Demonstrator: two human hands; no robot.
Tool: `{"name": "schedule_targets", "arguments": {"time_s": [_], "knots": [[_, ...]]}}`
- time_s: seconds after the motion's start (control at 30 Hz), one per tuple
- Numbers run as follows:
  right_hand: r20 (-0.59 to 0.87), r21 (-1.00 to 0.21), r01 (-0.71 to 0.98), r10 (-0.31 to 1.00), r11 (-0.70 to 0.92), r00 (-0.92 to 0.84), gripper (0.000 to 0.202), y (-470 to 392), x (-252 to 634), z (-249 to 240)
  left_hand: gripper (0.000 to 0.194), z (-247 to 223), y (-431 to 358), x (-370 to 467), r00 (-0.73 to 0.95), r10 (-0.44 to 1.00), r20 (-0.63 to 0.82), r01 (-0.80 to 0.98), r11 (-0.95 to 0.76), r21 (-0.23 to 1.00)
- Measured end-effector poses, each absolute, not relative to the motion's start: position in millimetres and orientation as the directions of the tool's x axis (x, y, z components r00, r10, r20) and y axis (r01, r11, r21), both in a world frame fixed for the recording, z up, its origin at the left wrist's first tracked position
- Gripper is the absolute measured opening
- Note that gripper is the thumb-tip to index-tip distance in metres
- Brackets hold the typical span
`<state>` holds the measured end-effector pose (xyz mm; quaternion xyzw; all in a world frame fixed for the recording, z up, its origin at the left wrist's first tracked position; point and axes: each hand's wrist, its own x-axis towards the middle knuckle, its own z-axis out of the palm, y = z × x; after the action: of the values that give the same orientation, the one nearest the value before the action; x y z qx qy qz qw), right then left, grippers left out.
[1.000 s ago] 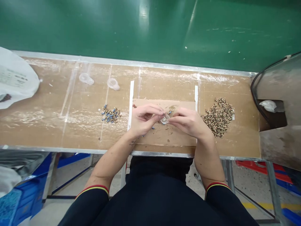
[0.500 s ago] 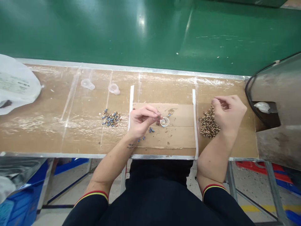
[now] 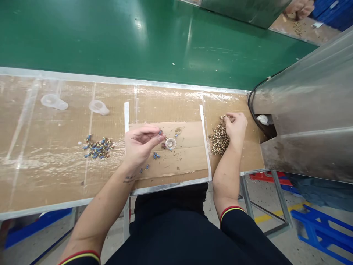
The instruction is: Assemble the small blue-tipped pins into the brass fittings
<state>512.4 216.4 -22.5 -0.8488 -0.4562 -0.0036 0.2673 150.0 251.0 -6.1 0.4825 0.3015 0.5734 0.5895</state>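
My left hand [image 3: 142,143] is closed in a pinch over the cardboard mat [image 3: 190,158], with a small blue-and-brass part [image 3: 160,132] between thumb and forefinger. Just right of its fingertips stands a small clear plastic cup [image 3: 171,144], with a thin pale stick or strip in it. Several more blue-and-brass parts [image 3: 156,155] lie loose on the mat. My right hand [image 3: 237,127] reaches to the far right edge of a heap of small brass pieces [image 3: 220,140]. Its fingers are pinched together, and what they hold is hidden.
A pile of blue-and-brass parts [image 3: 97,147] lies on the bench to the left. Behind it are two clear plastic scoops or cups [image 3: 99,107]. A metal housing [image 3: 306,110] with a black cable bounds the right side. Beyond runs a green surface [image 3: 110,44]; another person's hand [image 3: 300,9] shows far right.
The view has swung right, so the bench things sit further left. My right hand has come down onto the brass heap's edge. My left hand keeps its pinch near the cup.
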Motion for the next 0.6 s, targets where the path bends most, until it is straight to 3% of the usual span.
{"name": "schedule_targets", "arguments": {"time_s": [0.23, 0.47, 0.6], "knots": [[0.14, -0.395, 0.78, 0.808, -0.485, 0.573, 0.021, 228, 508, -33, 0.022, 1, 248, 151, 0.159, 0.974, 0.16, -0.373, -0.091, 0.923], [0.202, -0.4, 0.783, 0.787, -0.476, 0.582, 0.024, 228, 519, -39, 0.024, 8, 243, 155, 0.198, 0.971, 0.134, -0.39, -0.047, 0.92], [0.166, -0.409, 0.782, 0.804, -0.471, 0.571, 0.019, 228, 523, -38, 0.031, 7, 241, 155, 0.231, 0.968, 0.096, -0.365, -0.006, 0.931]]}}
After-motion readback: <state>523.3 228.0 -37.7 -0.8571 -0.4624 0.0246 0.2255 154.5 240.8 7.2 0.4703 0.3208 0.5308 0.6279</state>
